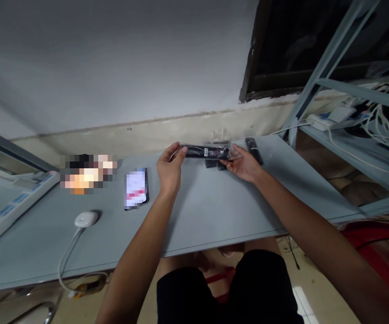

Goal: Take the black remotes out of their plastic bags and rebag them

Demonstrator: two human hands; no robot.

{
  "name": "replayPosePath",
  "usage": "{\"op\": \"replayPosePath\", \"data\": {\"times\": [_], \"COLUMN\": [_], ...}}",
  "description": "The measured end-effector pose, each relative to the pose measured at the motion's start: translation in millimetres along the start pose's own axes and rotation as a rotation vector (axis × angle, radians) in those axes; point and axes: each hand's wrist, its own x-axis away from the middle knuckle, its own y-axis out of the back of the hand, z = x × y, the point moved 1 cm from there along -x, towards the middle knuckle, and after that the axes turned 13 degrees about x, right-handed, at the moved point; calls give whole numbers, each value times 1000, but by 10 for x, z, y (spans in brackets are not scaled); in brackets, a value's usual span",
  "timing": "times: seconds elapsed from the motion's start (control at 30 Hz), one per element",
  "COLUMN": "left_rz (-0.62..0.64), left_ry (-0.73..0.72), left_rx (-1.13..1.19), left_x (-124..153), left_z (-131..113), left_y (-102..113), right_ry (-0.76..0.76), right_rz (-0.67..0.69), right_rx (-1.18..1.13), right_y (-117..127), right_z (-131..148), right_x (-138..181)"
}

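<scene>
Between my two hands, above the far part of the table, is a long black item in a clear plastic bag [197, 152] with a small white label. My left hand [170, 168] pinches its left end with thumb and fingers. At the right end, my right hand [243, 164] grips the bag, fingers underneath. The exact kind of item cannot be made out. Behind and below it lie more dark wrapped items [211, 163], partly hidden by the held one. Another black wrapped item [254, 150] rests to the right of my right hand.
A phone [135, 188] with a lit screen lies left of my left arm on the grey table [214, 220]. Nearer the left front is a white rounded device [86, 219] with a cable. Power strips [22, 202] and tangled cables [380, 114] sit at both sides.
</scene>
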Motion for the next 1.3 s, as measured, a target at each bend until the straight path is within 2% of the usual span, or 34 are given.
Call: {"op": "replayPosePath", "data": {"times": [0.13,0.23,0.53,0.83,0.93,1.03,1.1,1.2,1.3], "left_rz": [-136,-166,-139,-43,-3,-24,-67,-157,-169], "left_ry": [-4,-41,-232,-248,-218,-213,-237,-296,-331], "left_rx": [88,123,16,175,209,194,149,6,-219], "left_x": [-53,-71,-27,-38,-24,-62,-121,-233,-309], "left_z": [-29,-62,-130,-227,-245,-220,-182,-112,-71], "left_y": [30,38,20,-40,-54,-10,61,218,363], "right_ry": [-69,-88,-150,-216,-233,-229,-211,-172,-131], "right_rz": [175,260,341,537,641,731,726,639,555], "right_rx": [-44,-62,-33,26,69,146,204,294,363], "right_y": [-16,-43,-118,-36,-8,15,34,85,160], "right_z": [-30,-73,-155,-205,-200,-156,-120,-77,-45], "right_x": [46,72,103,115,121,153,167,158,131]}}
